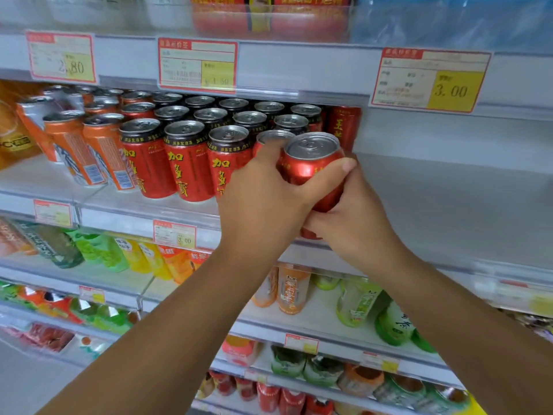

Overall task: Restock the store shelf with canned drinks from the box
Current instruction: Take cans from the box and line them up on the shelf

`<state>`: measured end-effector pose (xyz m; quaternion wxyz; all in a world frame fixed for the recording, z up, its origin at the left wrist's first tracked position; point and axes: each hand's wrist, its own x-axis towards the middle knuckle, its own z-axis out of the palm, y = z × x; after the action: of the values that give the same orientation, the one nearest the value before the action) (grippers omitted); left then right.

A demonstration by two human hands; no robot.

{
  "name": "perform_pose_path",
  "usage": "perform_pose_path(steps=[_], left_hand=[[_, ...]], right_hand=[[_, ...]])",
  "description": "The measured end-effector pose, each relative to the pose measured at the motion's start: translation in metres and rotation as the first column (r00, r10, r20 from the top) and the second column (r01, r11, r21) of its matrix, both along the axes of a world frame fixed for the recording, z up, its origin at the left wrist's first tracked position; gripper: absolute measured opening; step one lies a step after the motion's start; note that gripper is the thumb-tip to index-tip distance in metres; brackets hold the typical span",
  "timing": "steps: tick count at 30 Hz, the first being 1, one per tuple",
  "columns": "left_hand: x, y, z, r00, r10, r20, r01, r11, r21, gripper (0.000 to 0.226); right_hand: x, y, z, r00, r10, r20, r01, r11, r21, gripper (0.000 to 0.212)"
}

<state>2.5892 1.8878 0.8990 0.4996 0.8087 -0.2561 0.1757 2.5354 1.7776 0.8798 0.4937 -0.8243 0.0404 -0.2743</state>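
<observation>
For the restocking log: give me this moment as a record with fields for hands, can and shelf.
held item: red can, tilted, top towards camera
left hand: grips the can, thumb across its front
right hand: holds the can from below
place: right end of the front row of red cans
left of row: orange cans
price tag above right: 3.00

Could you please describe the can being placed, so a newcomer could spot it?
Find the shelf holding rows of red cans. At the right end of the front row is the can, tilted and gripped by the left hand and right hand, while its neighbours stand upright.
</observation>
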Motion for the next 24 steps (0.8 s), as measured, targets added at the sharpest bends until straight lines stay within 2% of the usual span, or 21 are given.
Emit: perform_pose_path(steps=[4,7,9,11,16,19,24], left_hand=[[0.006,0.011,-0.015,0.989,-0.15,-0.005,0.15,0.989,-0.009,0.077],[0.019,0.035,-0.04,0.992,-0.073,0.101,0.055,0.984,0.169,0.063],[0.03,0.047,-0.058,0.979,-0.073,0.19,0.011,0.951,0.31,0.062],[0.042,0.052,-0.075,0.959,-0.114,0.26,0.007,0.925,0.38,0.062],[0.053,0.049,-0.099,0.915,-0.144,0.377,-0.027,0.91,0.414,0.055],[0.053,0.048,-0.103,0.907,-0.139,0.397,-0.031,0.919,0.393,0.053],[0.052,0.048,-0.105,0.907,-0.145,0.396,-0.026,0.918,0.397,0.055]], right_hand=[[-0.002,-0.025,-0.001,0.991,-0.119,-0.066,0.121,0.992,0.033,0.074],[0.005,-0.05,-0.001,0.955,-0.218,-0.2,0.222,0.975,-0.001,0.071],[0.011,-0.063,-0.001,0.95,-0.206,-0.236,0.219,0.975,0.027,0.066],[0.018,-0.072,-0.001,0.959,-0.166,-0.23,0.19,0.978,0.086,0.063],[0.039,-0.091,0.0,0.956,-0.128,-0.265,0.173,0.973,0.152,0.096],[0.042,-0.089,-0.004,0.942,-0.148,-0.3,0.199,0.969,0.148,0.092],[0.049,-0.086,-0.007,0.923,-0.262,-0.28,0.268,0.963,-0.017,0.091]])
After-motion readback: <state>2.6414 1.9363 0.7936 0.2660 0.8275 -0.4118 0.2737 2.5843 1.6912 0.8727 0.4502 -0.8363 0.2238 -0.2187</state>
